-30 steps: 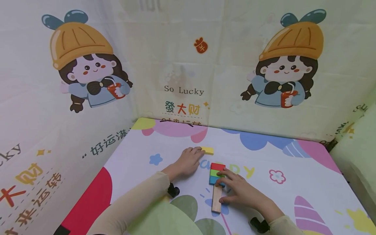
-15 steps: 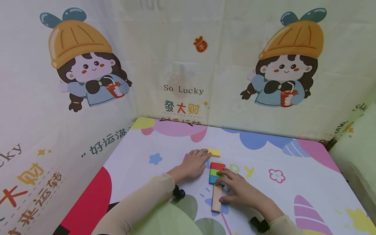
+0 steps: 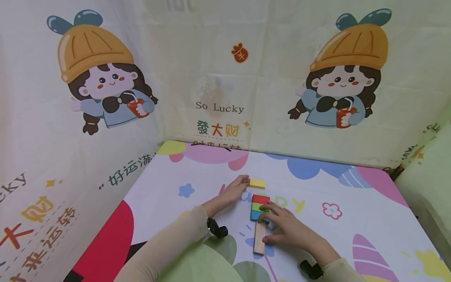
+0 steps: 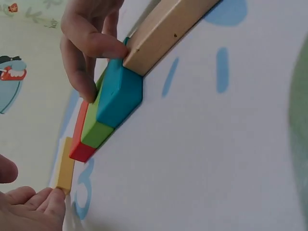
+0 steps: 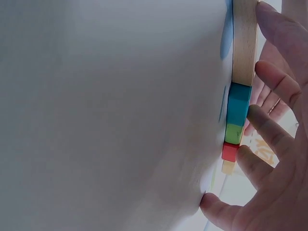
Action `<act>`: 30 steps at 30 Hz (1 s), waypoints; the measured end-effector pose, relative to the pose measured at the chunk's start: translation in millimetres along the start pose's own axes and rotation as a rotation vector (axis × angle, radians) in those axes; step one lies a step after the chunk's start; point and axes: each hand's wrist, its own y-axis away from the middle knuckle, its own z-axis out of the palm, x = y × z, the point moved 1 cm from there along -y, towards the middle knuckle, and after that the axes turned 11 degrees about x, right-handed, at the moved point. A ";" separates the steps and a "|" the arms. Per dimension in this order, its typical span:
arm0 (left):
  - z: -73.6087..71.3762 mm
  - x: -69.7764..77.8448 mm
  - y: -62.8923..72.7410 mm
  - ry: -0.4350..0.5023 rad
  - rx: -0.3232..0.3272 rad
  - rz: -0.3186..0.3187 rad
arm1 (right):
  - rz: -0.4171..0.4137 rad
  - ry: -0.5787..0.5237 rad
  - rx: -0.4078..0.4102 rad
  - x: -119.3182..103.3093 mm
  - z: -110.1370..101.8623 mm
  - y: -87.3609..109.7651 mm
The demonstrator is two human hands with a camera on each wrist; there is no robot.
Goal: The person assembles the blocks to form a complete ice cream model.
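Observation:
A red block [image 3: 261, 198], a green block [image 3: 256, 206] and a blue block [image 3: 255, 215] lie against one another in a row on the patterned table. From the blue block a long plain wooden block [image 3: 259, 239] runs toward the person. My right hand [image 3: 290, 228] rests along the right side of this row, its fingers spread and lightly bent over the blocks. Beyond the red block, set apart from it in the head view, lies a yellow block [image 3: 257, 183]. The fingertips of my left hand [image 3: 230, 192] touch its left end; its fingers look extended in the left wrist view.
The table [image 3: 299, 188] carries a colourful print with letters, flowers and stars. Printed cloth walls [image 3: 267, 98] rise at its back and left. A black wrist camera [image 3: 217, 228] sits on the left wrist, another camera [image 3: 311, 270] on the right.
The yellow block has slid right, pushed by my left hand, and now lies above the red block. My left hand has turned more onto its side. The right hand stays in place.

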 end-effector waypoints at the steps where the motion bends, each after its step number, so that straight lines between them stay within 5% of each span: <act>1: 0.0 -1.0 -0.6 0.011 -0.001 -0.008 | 0.000 0.001 -0.001 -0.4 0.0 -0.4; 5: -1.4 -5.5 -2.6 0.094 -0.022 -0.020 | 0.011 0.006 -0.012 -2.7 -1.6 -1.9; 9: -3.2 -13.6 -5.4 0.379 -0.081 -0.082 | 0.093 -0.058 0.013 -2.0 -8.2 -4.5; 13: -4.7 -20.0 -6.1 0.615 -0.115 -0.172 | 0.286 -0.288 0.141 10.3 -18.3 -11.6; 19: -4.4 -19.5 -6.4 0.698 -0.137 -0.184 | 0.600 -0.938 0.211 38.6 -25.0 -23.7; 22: -3.0 -18.1 -7.1 0.705 -0.140 -0.187 | 0.685 -1.193 0.211 46.3 -23.7 -30.1; 30: -1.2 -14.2 -7.8 0.708 -0.139 -0.220 | 0.747 -1.466 0.236 51.9 -16.4 -41.3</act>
